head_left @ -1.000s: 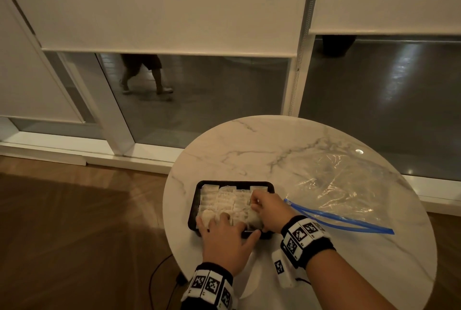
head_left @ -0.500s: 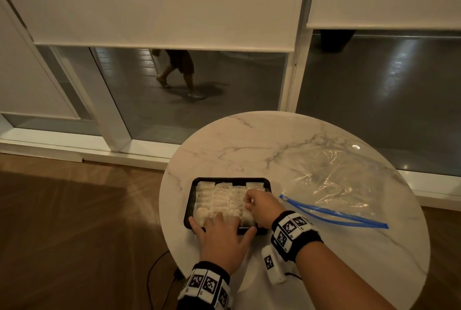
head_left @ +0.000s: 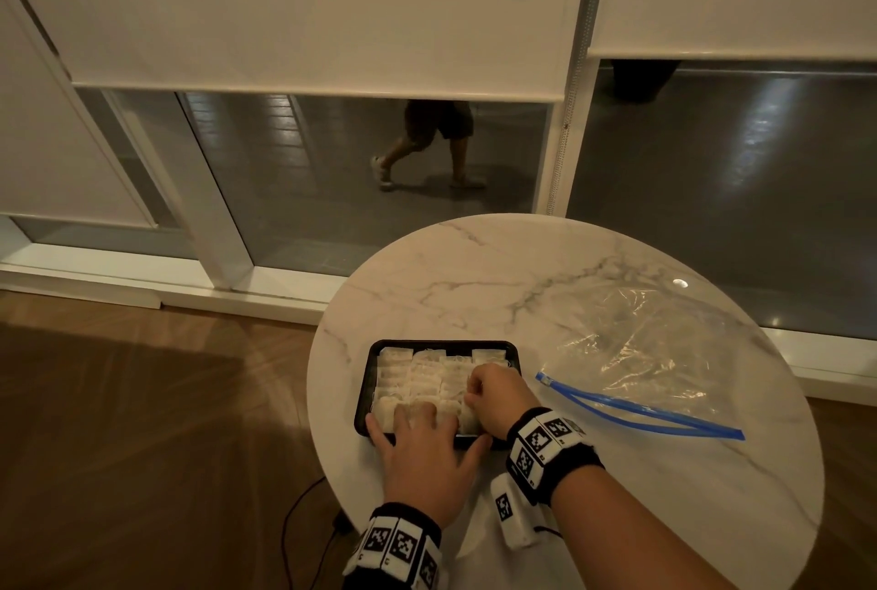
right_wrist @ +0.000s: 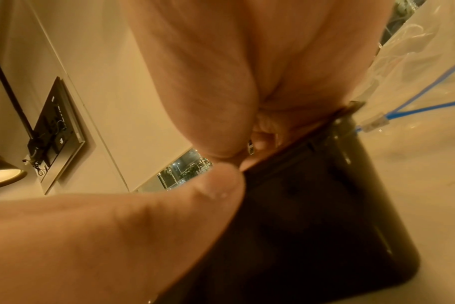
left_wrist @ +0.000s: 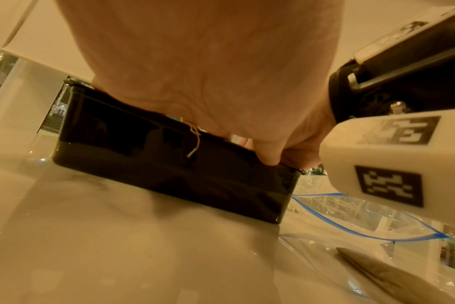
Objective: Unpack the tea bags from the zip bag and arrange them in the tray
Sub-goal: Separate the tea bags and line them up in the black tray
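Both hands at the black tray of tea bags on a round marble tabletop.

The glossy black plastic tray, lower centre of the head view, is packed with rows of pale paper tea bags. The left hand rests flat, fingers spread, on the near row. The right hand has curled fingers; whether its grip holds a bag cannot be told. The crinkled clear zip bag, blue-edged, lies right of the tray on the veined tabletop. Only the left wrist view shows a string hanging over the tray wall. No writing is legible.
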